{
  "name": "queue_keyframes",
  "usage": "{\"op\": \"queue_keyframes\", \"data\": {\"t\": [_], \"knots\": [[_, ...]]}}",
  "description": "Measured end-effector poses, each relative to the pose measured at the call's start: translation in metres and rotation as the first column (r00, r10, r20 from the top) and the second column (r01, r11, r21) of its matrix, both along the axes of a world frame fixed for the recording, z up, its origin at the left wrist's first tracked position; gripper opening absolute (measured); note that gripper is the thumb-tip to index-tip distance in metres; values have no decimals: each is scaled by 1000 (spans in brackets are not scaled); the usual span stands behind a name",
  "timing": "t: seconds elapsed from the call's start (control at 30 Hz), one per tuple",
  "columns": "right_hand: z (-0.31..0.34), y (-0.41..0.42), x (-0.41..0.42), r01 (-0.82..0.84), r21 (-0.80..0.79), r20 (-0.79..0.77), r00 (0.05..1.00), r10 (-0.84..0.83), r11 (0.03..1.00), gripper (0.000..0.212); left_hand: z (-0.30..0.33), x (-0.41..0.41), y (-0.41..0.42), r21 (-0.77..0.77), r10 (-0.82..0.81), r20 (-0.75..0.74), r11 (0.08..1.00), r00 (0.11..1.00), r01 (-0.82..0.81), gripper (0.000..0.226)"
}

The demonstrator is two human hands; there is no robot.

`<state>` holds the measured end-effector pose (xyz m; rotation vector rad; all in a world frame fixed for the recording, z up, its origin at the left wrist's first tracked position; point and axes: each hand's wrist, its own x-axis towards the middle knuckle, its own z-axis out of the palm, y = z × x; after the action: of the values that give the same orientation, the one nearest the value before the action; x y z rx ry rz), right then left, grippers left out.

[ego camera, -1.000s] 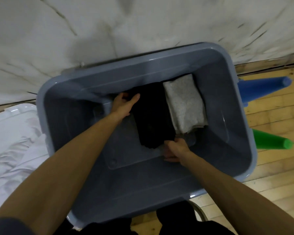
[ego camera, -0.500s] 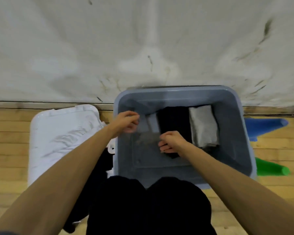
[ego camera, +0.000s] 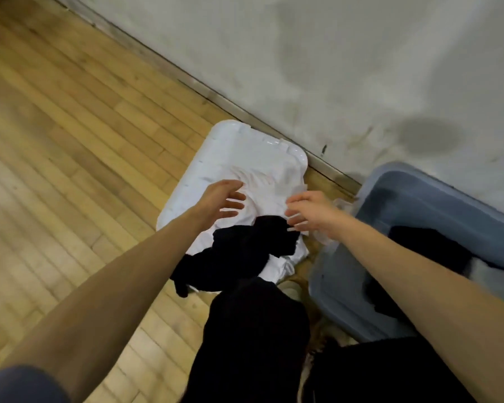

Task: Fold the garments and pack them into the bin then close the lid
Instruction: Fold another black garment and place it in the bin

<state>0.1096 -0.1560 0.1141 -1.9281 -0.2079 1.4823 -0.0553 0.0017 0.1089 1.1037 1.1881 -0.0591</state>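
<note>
Two bare hands reach out over a white lid point(ego camera: 204, 167) that lies flat on the wooden floor point(ego camera: 70, 141), close to the foot of the stained pale wall point(ego camera: 361, 68). On the lid lies a rumpled white garment point(ego camera: 262, 187), and over its near part a crumpled black garment point(ego camera: 245, 251) sprawls, one end trailing off the lid's near edge onto the floor. The left hand point(ego camera: 221, 199) hovers above the white garment with its fingers spread wide and holding nothing; whether the fingertips touch the cloth cannot be told. The right hand point(ego camera: 309, 210) is just beside it, fingers loosely splayed and pointing toward the left hand, directly above the far tip of the black garment, also holding nothing. To the right of the right hand stands the grey-blue bin point(ego camera: 346, 271), uncovered, its near corner almost under the right forearm, which crosses the bin's rim and hides part of the inside. Within the bin, dark folded cloth point(ego camera: 428, 251) and a lighter piece point(ego camera: 483, 271) show, blurred. Below both hands, the person's black-clad legs point(ego camera: 250, 344) fill the lower middle, between lid and bin.
</note>
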Motion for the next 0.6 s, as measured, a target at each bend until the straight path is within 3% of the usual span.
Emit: {"op": "queue_keyframes", "data": {"t": [0.17, 0.27, 0.4, 0.47, 0.53, 0.6], "knots": [[-70, 30, -36, -193, -128, 98, 974, 206, 973, 20, -61, -49, 4, 108, -30, -160, 993, 987, 47, 23], [-114, 28, -49, -270, -138, 191, 937, 293, 953, 31, -108, -61, -3, 165, -181, -240, 961, 954, 224, 20], [-153, 15, -63, -379, -150, 323, 854, 407, 913, 40, -157, -64, -17, 268, -365, -341, 845, 866, 462, 27], [-170, 13, -64, -525, -218, 400, 721, 566, 823, 50, -180, -62, -21, 311, -446, -370, 767, 815, 561, 40], [-181, 12, -65, -729, -318, 433, 457, 777, 606, 69, -196, -60, -25, 324, -480, -405, 720, 778, 614, 56], [-190, 15, -67, -811, -418, 429, 222, 876, 410, 89, -201, -57, -29, 301, -501, -519, 651, 693, 697, 62]]}}
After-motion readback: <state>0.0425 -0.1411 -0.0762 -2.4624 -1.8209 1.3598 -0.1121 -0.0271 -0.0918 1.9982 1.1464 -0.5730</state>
